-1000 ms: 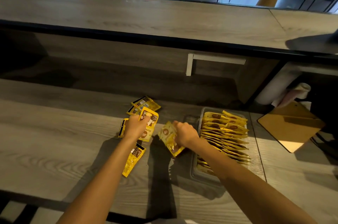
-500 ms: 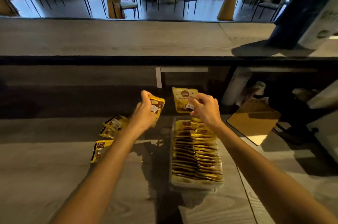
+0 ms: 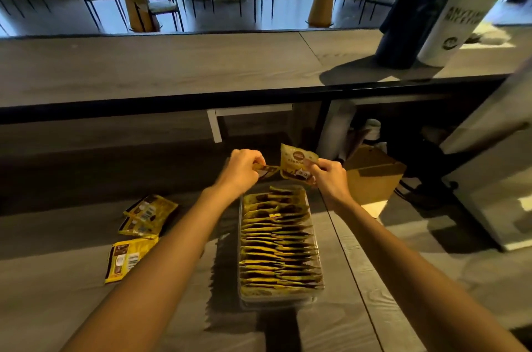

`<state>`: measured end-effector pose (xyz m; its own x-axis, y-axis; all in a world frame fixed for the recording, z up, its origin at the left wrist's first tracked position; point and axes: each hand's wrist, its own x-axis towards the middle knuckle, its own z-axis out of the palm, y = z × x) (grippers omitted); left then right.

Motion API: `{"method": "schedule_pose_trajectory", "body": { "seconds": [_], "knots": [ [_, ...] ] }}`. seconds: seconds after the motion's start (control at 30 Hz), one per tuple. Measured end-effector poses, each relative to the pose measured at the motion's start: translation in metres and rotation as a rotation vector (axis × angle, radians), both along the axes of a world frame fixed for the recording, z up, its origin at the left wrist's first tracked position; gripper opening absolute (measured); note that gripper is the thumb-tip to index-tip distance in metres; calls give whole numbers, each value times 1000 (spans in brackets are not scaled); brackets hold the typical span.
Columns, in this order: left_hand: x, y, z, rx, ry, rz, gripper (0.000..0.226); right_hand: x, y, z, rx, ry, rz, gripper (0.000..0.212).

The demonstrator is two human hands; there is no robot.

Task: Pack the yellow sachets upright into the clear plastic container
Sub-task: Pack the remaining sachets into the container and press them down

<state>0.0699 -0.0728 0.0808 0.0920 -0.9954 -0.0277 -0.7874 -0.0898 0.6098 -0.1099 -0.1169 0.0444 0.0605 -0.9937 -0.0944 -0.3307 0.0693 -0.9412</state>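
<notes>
Two sachets are up in the air, one per hand, both over the far end of the clear plastic container (image 3: pixel 241 251). My left hand (image 3: pixel 243 171) has its fingers (image 3: pixel 253 159) curled round the left-hand sachet (image 3: pixel 267 171), pinching it. This sachet lies nearly flat and edge-on to me, its long axis pointing right toward the other hand. My right hand (image 3: pixel 331 177) pinches the right-hand sachet (image 3: pixel 296 160) by its right edge, and this one stands upright with its printed face toward me. The two sachets meet or nearly meet at their near corners; I cannot tell which.

The container's long axis runs straight away from me. The packed row (image 3: pixel 279 248) fills it with sachets standing across that axis, top edges up. Any slack I can judge is at the far end, below the right-hand sachet and a little nearer me. That sachet is already turned the way the row stands, so I reckon it goes first: straight down, then pressed back toward me against the row. The left-hand one must be tipped upright before it follows. Three loose sachets (image 3: pixel 149 209) lie flat on the tabletop (image 3: pixel 57 294), well left of the container, on my left hand's side.
</notes>
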Motion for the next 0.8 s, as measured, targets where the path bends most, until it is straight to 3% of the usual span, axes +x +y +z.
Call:
{"method": "schedule_pose_trajectory", "body": {
  "seconds": [0.33, 0.57, 0.8],
  "knots": [
    [-5, -23, -10, 196, -140, -203, 29, -1, -9, -18, 145, -84, 70, 24],
    [-9, -30, -33, 288, -121, -152, 55, 7, -14, -24, 186, -31, 117, 28],
    [6, -22, -47, 307, -61, -107, 46, 15, -15, -27, 197, -22, 137, 27]
  ]
}}
